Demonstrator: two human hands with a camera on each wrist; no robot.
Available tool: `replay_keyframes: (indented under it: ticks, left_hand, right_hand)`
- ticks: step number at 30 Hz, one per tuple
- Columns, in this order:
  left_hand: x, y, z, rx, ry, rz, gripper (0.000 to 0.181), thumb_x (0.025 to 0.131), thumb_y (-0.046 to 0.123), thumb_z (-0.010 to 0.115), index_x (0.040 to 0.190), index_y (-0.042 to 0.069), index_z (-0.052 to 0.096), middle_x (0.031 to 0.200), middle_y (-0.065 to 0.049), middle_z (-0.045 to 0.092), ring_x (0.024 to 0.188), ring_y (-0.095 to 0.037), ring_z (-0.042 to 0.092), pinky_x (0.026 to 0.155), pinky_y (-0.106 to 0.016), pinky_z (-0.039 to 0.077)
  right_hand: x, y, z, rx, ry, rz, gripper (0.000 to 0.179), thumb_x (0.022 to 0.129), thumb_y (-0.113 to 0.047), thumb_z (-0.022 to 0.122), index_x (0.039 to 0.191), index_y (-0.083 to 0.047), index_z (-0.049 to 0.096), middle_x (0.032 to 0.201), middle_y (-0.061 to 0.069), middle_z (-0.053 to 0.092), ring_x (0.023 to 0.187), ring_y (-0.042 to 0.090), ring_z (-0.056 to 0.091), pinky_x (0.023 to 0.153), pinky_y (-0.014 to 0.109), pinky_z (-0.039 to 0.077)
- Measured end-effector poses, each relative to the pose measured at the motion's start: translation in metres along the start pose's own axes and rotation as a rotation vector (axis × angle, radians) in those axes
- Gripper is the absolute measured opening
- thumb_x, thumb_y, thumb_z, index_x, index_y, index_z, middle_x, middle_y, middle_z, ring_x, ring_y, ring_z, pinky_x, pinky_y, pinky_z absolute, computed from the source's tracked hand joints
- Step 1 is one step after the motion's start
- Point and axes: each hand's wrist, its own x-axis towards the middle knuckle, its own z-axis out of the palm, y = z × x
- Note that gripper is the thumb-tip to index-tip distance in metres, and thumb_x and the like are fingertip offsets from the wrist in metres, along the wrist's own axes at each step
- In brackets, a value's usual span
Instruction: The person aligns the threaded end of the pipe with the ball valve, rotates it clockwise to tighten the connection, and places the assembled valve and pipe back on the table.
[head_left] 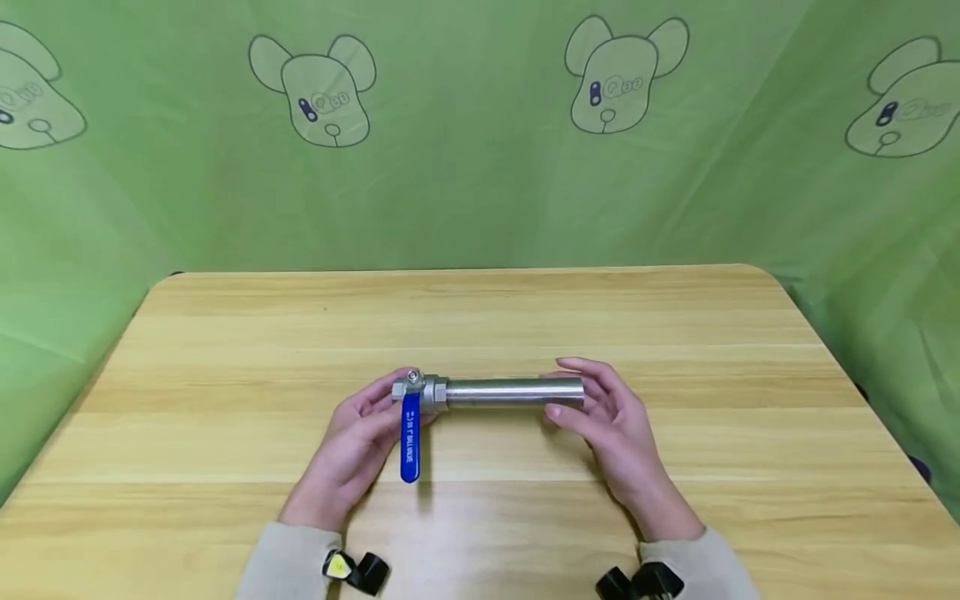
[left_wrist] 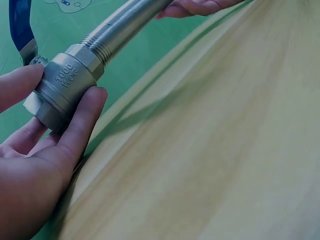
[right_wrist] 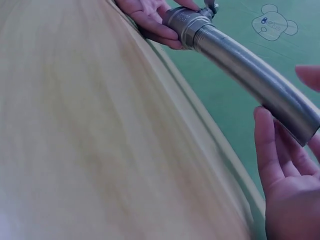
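Note:
My left hand (head_left: pixel 352 450) grips a steel ball valve (left_wrist: pixel 65 82) by its body, fingers on opposite sides. Its blue lever handle (head_left: pixel 410 442) points toward me, square to the pipe. A shiny steel pipe (head_left: pixel 510 392) extends rightward from the valve; some of its thread shows at the joint in both wrist views. Around the pipe's free end is my right hand (head_left: pixel 626 433), loosely spread. In the right wrist view one fingertip (right_wrist: pixel 262 114) meets the pipe's underside, while another digit (right_wrist: pixel 307 76) stands apart above it. Valve and pipe are held up over the table, casting a shadow.
The light wood table (head_left: pixel 262 325) has rounded far corners. Behind it hangs a green curtain (head_left: pixel 472 200) printed with cartoon animal heads. Black camera mounts (head_left: pixel 370 573) sit at both wrists, by the light sleeves (head_left: pixel 288 562).

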Motion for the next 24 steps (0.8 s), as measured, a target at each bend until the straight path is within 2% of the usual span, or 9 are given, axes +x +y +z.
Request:
replay_keyframes:
  ticks: [2,7,11,15,19,24]
  left_hand:
    - [0.0002,-0.0005,0.0006,-0.006,-0.005,-0.001,0.059,0.102,-0.006,0.056,0.159,-0.008,0.039,0.15,-0.02,0.064,0.123,-0.014,0.073,0.112,-0.037,0.06]
    - [-0.0002,-0.0007,0.001,0.003,-0.011,-0.008,0.06,0.103,-0.005,0.055,0.16,-0.007,0.037,0.151,-0.021,0.062,0.12,-0.015,0.074,0.112,-0.036,0.061]
    - [-0.0002,-0.0016,0.0009,0.035,-0.018,-0.011,0.062,0.1,-0.008,0.058,0.159,-0.006,0.038,0.145,-0.014,0.067,0.122,-0.015,0.073,0.112,-0.036,0.06]
    - [0.0004,-0.0029,0.0018,0.063,0.001,-0.006,0.063,0.096,-0.01,0.063,0.155,-0.004,0.045,0.14,-0.008,0.07,0.125,-0.016,0.071,0.112,-0.036,0.06]
    - [0.0007,-0.0042,0.0028,0.091,0.025,-0.012,0.061,0.095,-0.008,0.067,0.153,-0.001,0.05,0.141,-0.01,0.069,0.125,-0.018,0.071,0.11,-0.035,0.062]
    - [0.0006,-0.0053,0.0044,0.102,0.032,-0.011,0.058,0.097,-0.007,0.068,0.152,-0.002,0.052,0.143,-0.015,0.065,0.122,-0.021,0.071,0.108,-0.037,0.063]
  right_hand:
    - [0.0004,0.0008,-0.0009,0.015,0.005,-0.005,0.052,0.087,0.015,0.075,0.135,-0.004,0.066,0.12,0.001,0.077,0.107,0.012,0.074,0.091,0.022,0.066]
    - [0.0017,0.002,-0.0032,0.032,0.022,0.024,0.044,0.084,0.016,0.077,0.124,-0.003,0.072,0.11,-0.001,0.079,0.103,0.011,0.075,0.091,0.022,0.067]
    - [0.0013,0.0022,-0.0043,0.046,0.03,0.056,0.042,0.086,0.014,0.078,0.124,-0.003,0.072,0.108,-0.001,0.08,0.101,0.011,0.077,0.091,0.025,0.067]
    - [0.0018,0.0024,-0.0044,0.067,0.022,0.069,0.037,0.089,0.012,0.077,0.124,-0.001,0.071,0.107,0.001,0.081,0.094,0.014,0.08,0.089,0.03,0.069]
    - [0.0025,0.0028,-0.0035,0.057,0.014,0.073,0.032,0.094,0.007,0.075,0.124,0.002,0.067,0.102,0.002,0.081,0.084,0.016,0.081,0.083,0.03,0.07]
    - [0.0027,0.0035,-0.003,0.013,0.03,0.087,0.024,0.098,-0.001,0.075,0.12,0.0,0.066,0.098,0.001,0.08,0.078,0.015,0.079,0.075,0.027,0.07]
